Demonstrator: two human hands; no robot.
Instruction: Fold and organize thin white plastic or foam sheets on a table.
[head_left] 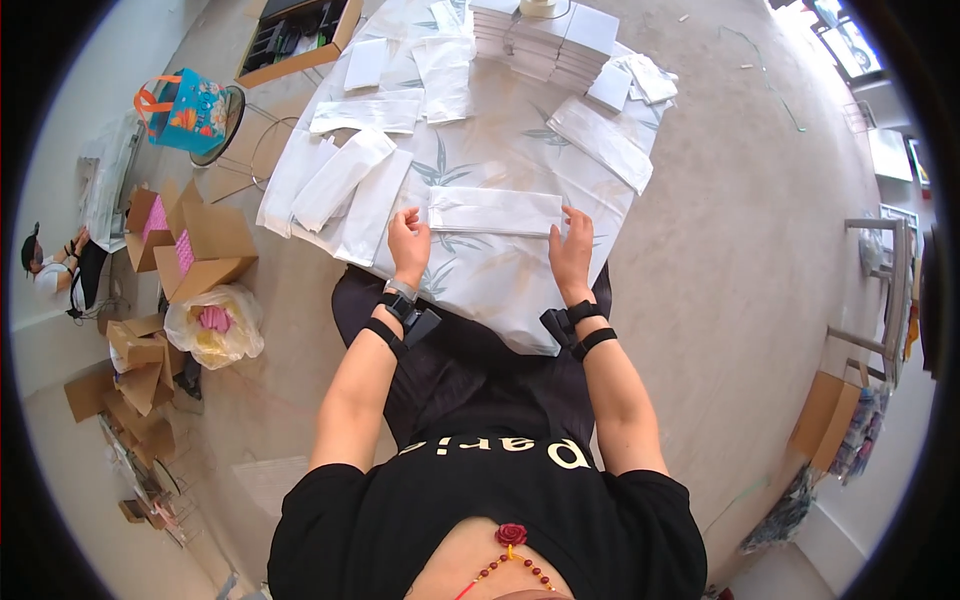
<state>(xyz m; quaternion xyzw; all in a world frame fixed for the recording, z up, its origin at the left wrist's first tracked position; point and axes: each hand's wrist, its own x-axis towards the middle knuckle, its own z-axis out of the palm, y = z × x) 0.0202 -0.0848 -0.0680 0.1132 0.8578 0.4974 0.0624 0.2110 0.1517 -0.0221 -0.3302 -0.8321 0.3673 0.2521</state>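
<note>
A long white folded paper or plastic sleeve (495,211) lies flat across the cloth-covered table (500,275) in front of me. At its left end is my left hand (408,245), fingers loosely bent and apart. My right hand (572,252) is at the opposite end, thumb and fingers spread, with the fingertips close to the sleeve's edge. Whether either hand touches it is hard to make out. Similar white sleeves (345,178) lie overlapping to the left, and another sleeve (600,143) lies slanted at the right.
Stacked white boxes (515,45) stand at the table's far side, beside a small white box (609,88). A blue bag (188,110) rests on a stool at the left. Open cartons (205,245) and a clear plastic bag (215,325) stand on the floor. Another person (62,270) is far left.
</note>
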